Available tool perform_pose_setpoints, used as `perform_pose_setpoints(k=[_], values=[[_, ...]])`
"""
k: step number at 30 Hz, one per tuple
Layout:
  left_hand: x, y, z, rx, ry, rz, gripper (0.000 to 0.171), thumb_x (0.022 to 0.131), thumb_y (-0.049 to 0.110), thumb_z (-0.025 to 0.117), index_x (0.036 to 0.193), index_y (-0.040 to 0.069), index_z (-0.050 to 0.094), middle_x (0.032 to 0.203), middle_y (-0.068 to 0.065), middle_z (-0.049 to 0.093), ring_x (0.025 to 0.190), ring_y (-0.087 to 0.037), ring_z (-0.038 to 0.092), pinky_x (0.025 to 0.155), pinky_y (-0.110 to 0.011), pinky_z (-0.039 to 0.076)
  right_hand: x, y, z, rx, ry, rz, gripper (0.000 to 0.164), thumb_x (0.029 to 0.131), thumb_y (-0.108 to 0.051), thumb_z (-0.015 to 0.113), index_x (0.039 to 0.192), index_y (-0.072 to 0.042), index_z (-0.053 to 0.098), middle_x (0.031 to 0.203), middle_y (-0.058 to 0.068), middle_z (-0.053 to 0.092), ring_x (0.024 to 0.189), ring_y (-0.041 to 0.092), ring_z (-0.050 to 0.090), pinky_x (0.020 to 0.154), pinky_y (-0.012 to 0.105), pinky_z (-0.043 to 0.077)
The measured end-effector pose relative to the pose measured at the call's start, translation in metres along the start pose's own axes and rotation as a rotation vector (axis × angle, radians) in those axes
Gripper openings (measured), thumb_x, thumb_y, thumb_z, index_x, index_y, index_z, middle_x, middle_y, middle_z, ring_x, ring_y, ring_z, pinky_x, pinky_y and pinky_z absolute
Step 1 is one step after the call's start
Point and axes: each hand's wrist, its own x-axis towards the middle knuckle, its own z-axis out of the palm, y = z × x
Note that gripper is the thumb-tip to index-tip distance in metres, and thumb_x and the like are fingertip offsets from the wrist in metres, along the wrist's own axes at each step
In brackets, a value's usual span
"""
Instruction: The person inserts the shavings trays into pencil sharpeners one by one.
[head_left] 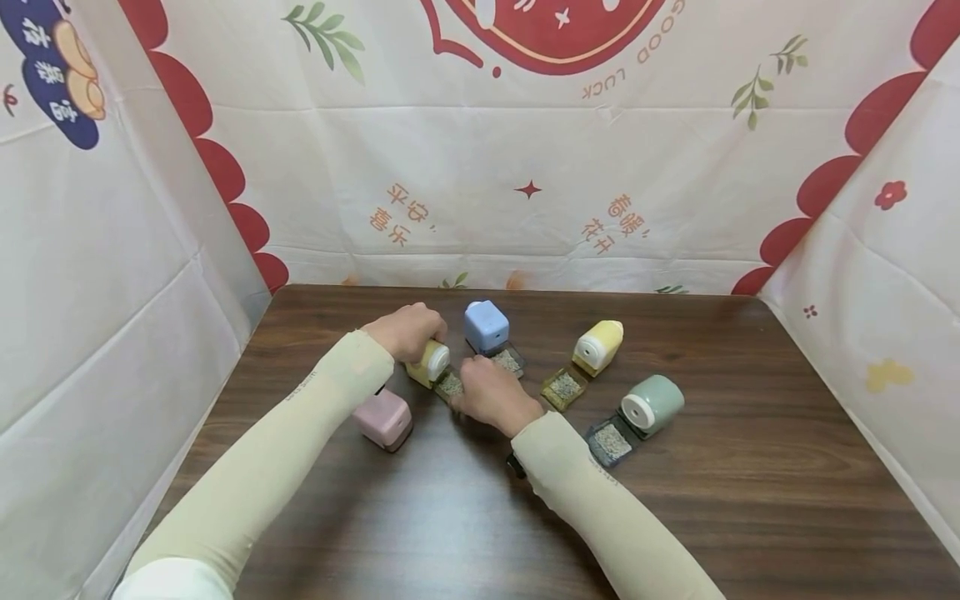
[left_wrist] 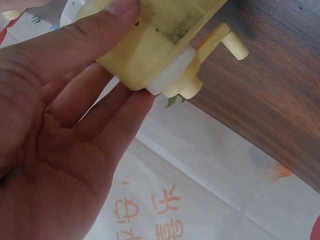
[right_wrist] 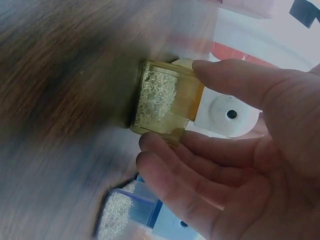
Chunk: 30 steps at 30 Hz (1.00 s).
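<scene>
A yellow crank pencil sharpener [head_left: 435, 360] stands left of the table's middle; its crank handle [left_wrist: 215, 45] shows in the left wrist view. My left hand [head_left: 408, 329] grips its body from behind, with the thumb along one side. In front, its see-through drawer [right_wrist: 159, 97] is pulled out and holds pale shavings. My right hand [head_left: 495, 392] pinches that drawer between thumb and fingertips. The white front with its round pencil hole [right_wrist: 231, 114] lies just behind the drawer. Part of the sharpener is hidden by my left hand in the head view.
A pink sharpener [head_left: 385, 418] stands beside my left forearm. Behind my right hand is a blue sharpener [head_left: 486, 325] with its drawer out. To the right, another yellow sharpener [head_left: 600, 343] and a green one [head_left: 654, 403] also have shavings-filled drawers out. A printed cloth [head_left: 465, 150] hangs behind the table.
</scene>
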Motion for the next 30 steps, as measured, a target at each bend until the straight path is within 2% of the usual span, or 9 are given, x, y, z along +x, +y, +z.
perform_pose_setpoints(k=[6, 8, 15, 22, 30], values=[[0.001, 0.003, -0.001, -0.020, -0.013, -0.015, 0.035, 0.081, -0.022, 0.074, 0.101, 0.007, 0.076, 0.104, -0.009, 0.074, 0.093, -0.022, 0.059, 0.074, -0.033, 0.052, -0.024, -0.025, -0.032, 0.061, 0.010, 0.008, 0.026, 0.096, -0.023, 0.081, 0.099, -0.001, 0.067, 0.102, 0.017, 0.067, 0.080, 0.026, 0.066, 0.071, 0.045, 0.058], [0.001, 0.004, -0.001, -0.023, -0.013, -0.019, 0.034, 0.082, -0.023, 0.072, 0.098, 0.007, 0.075, 0.100, -0.008, 0.072, 0.087, -0.021, 0.056, 0.070, -0.031, 0.049, -0.026, -0.028, -0.035, 0.066, 0.018, 0.009, 0.026, 0.096, -0.022, 0.081, 0.101, 0.001, 0.068, 0.103, 0.018, 0.067, 0.080, 0.026, 0.066, 0.072, 0.044, 0.058], [0.003, 0.006, 0.000, -0.014, -0.011, -0.033, 0.033, 0.082, -0.024, 0.071, 0.084, 0.009, 0.067, 0.085, -0.003, 0.060, 0.078, -0.019, 0.047, 0.063, -0.029, 0.041, -0.023, -0.032, -0.034, 0.066, 0.058, -0.016, 0.033, 0.097, -0.026, 0.081, 0.109, 0.002, 0.069, 0.103, 0.017, 0.067, 0.085, 0.028, 0.069, 0.075, 0.045, 0.060], [0.004, 0.006, 0.002, -0.004, -0.011, -0.047, 0.036, 0.083, -0.024, 0.071, 0.082, 0.012, 0.063, 0.084, -0.002, 0.058, 0.079, -0.019, 0.048, 0.064, -0.030, 0.041, -0.016, -0.034, -0.031, 0.129, 0.074, -0.012, 0.037, 0.097, -0.023, 0.081, 0.117, 0.005, 0.066, 0.107, 0.019, 0.067, 0.093, 0.030, 0.070, 0.080, 0.046, 0.061], [0.002, 0.005, 0.002, -0.011, 0.000, -0.014, 0.034, 0.086, -0.023, 0.068, 0.079, 0.010, 0.061, 0.079, -0.001, 0.051, 0.076, -0.018, 0.044, 0.064, -0.029, 0.038, -0.010, -0.034, -0.030, 0.174, 0.113, -0.018, 0.039, 0.095, -0.019, 0.082, 0.118, 0.007, 0.065, 0.109, 0.020, 0.067, 0.098, 0.031, 0.070, 0.085, 0.047, 0.061]])
